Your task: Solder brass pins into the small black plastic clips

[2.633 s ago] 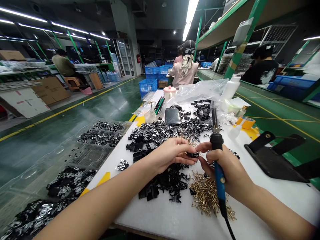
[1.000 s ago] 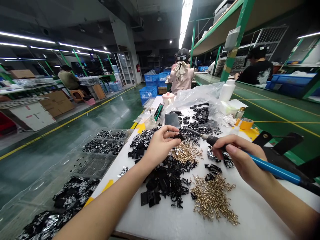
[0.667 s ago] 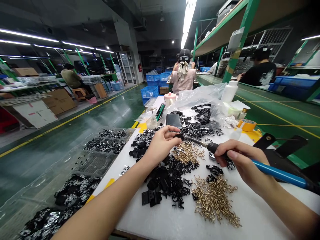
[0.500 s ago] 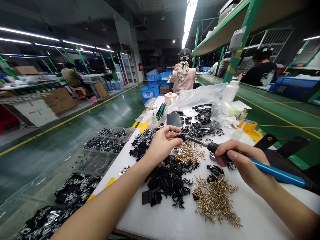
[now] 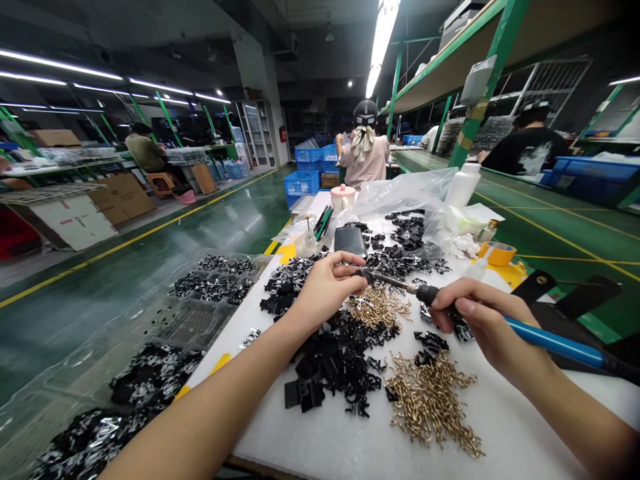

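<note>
My left hand (image 5: 327, 287) pinches a small black part (image 5: 365, 273) above the middle of the white table (image 5: 280, 433). My right hand (image 5: 475, 307) is closed around a soldering-iron-like tool (image 5: 545, 338) with a blue handle, a black collar and a metal shaft. The tool's tip points left and meets the black part at my left fingertips. Beneath the tool lies a pile of brass hooked pieces (image 5: 377, 307); a larger brass pile (image 5: 433, 400) sits nearer the front. Black parts (image 5: 333, 363) are heaped below my left hand.
A clear compartment tray (image 5: 193, 323) with black parts stands at the left. Further back are a dark phone-like object (image 5: 350, 241), a pink-lidded mug (image 5: 343, 195), a plastic bag (image 5: 400, 193), a white bottle (image 5: 463, 185) and orange tape (image 5: 497, 253). A person (image 5: 365, 157) sits ahead.
Both hands keep nearly the same pose, with the tool still against the black part. The view has shifted slightly. The person ahead has moved an arm a little.
</note>
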Demonstrator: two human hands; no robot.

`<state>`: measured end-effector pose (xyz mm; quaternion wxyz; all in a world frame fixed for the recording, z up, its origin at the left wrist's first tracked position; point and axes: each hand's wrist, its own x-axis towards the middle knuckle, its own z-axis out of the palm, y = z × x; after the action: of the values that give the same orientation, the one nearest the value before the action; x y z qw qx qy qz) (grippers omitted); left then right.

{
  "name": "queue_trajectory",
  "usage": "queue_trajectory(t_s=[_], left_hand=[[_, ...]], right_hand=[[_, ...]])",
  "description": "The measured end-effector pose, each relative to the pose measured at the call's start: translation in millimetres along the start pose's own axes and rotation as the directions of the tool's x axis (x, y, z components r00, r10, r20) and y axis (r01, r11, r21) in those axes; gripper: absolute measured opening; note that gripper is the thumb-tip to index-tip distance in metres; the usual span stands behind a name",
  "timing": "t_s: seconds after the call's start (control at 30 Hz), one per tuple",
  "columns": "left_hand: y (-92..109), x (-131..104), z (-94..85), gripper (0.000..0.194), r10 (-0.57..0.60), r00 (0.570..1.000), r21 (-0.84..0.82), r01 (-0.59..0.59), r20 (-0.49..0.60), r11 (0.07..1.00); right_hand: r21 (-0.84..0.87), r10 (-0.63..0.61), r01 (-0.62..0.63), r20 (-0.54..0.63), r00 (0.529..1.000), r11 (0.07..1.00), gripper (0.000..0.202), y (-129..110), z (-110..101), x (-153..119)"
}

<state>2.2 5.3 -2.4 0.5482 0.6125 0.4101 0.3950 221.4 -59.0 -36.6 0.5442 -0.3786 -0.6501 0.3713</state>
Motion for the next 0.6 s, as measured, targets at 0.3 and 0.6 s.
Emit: queue_trajectory(t_s=[0.3,0.6], left_hand=[[4.4,-1.4,1.0,0.023,-0.033,0.999,-0.006,0.033,-0.010,0.999],[6.2,0.0,-1.8,0.024,-0.077,0.997,-0.013,0.077,-0.004,0.997]], right_hand=[[0.047,0.039,-0.039,-0.002,0.999,0.998,0.016,-1.7,0.7,2.2],[0.024,0.060,-0.060,0.000,0.998,0.998,0.016,-7.3,1.7,-1.5]])
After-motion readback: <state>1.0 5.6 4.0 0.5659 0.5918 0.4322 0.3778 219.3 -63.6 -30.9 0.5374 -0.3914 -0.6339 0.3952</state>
